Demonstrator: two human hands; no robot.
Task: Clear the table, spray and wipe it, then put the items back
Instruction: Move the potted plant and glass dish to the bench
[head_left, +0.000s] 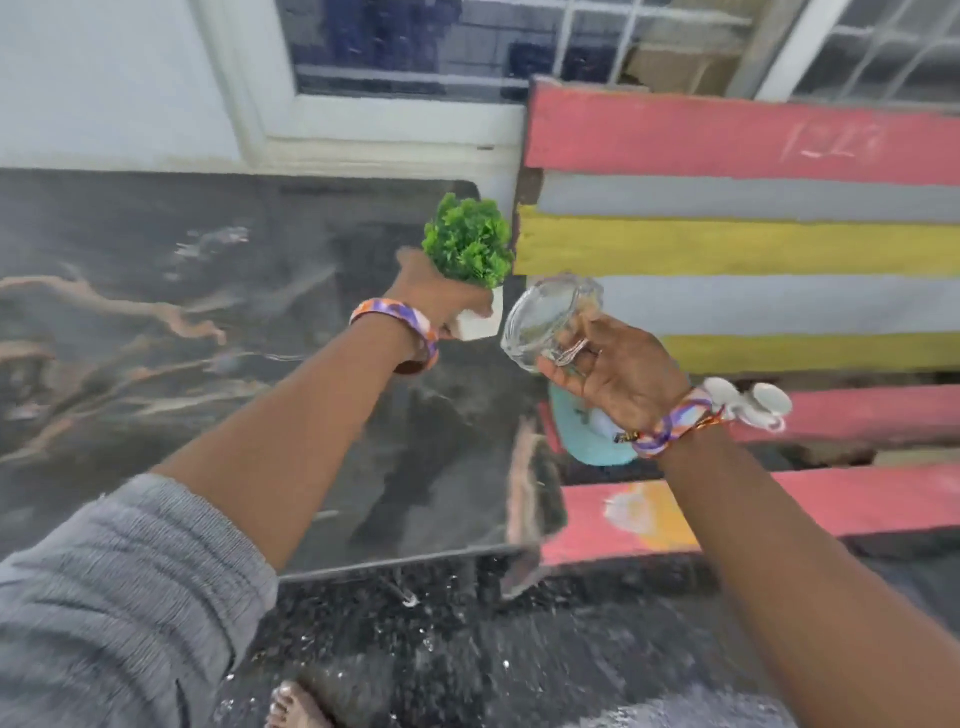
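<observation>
A dark marble-patterned table fills the left half of the view, its top bare and streaked. My left hand grips a small white pot with a green artificial plant, held over the table's right far corner. My right hand holds a clear glass jar tilted on its side, just right of the table's edge and beside the plant pot. Both wrists wear colourful woven bracelets.
A pallet bench painted in pink, grey and yellow slats stands right of the table. A teal object lies under my right hand, partly hidden. A white-framed window is behind. A bare foot stands on dark speckled floor.
</observation>
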